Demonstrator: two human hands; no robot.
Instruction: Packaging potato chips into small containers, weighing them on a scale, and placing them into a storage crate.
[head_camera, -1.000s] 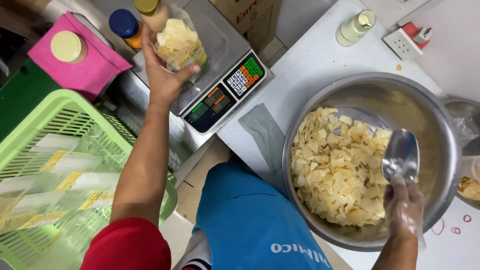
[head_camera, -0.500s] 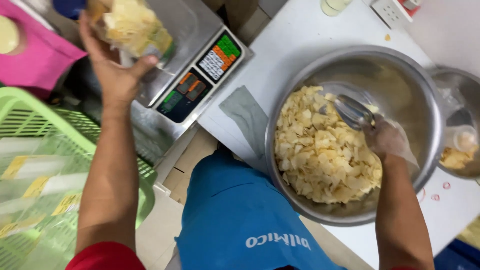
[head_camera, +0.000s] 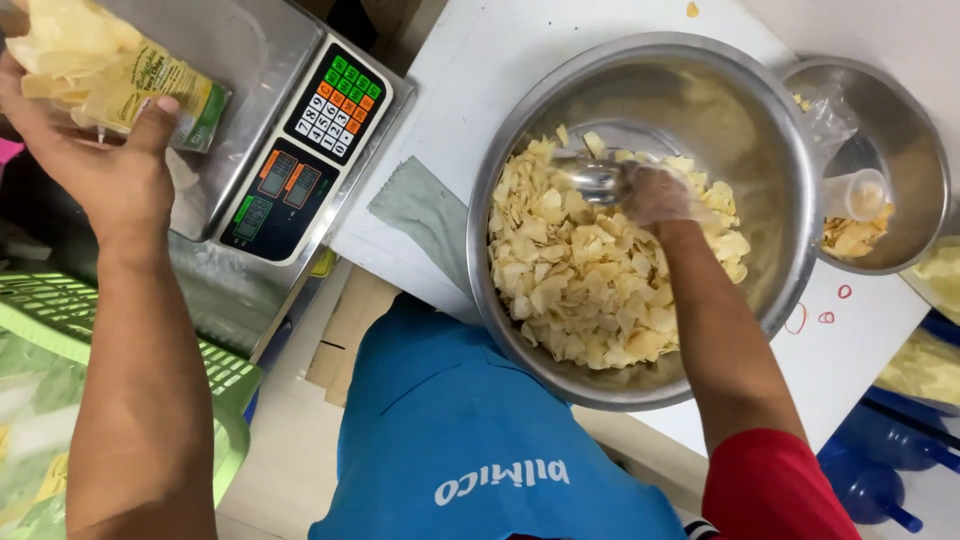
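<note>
Since the earlier frame the right hand (head_camera: 655, 195), gloved in thin plastic, has pushed the metal scoop (head_camera: 592, 178) further left into the chips (head_camera: 590, 275) filling the big steel bowl (head_camera: 760, 120). The left hand (head_camera: 95, 165) grips a chip-filled bag (head_camera: 110, 65) above the scale (head_camera: 300, 120), its top cut off by the frame. A smaller bowl (head_camera: 900, 140) beside holds a few chips and a plastic cup.

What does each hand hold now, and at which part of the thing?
The left hand grips a clear bag of chips from below, at its lower end. The gloved right hand holds a metal scoop by its handle.
</note>
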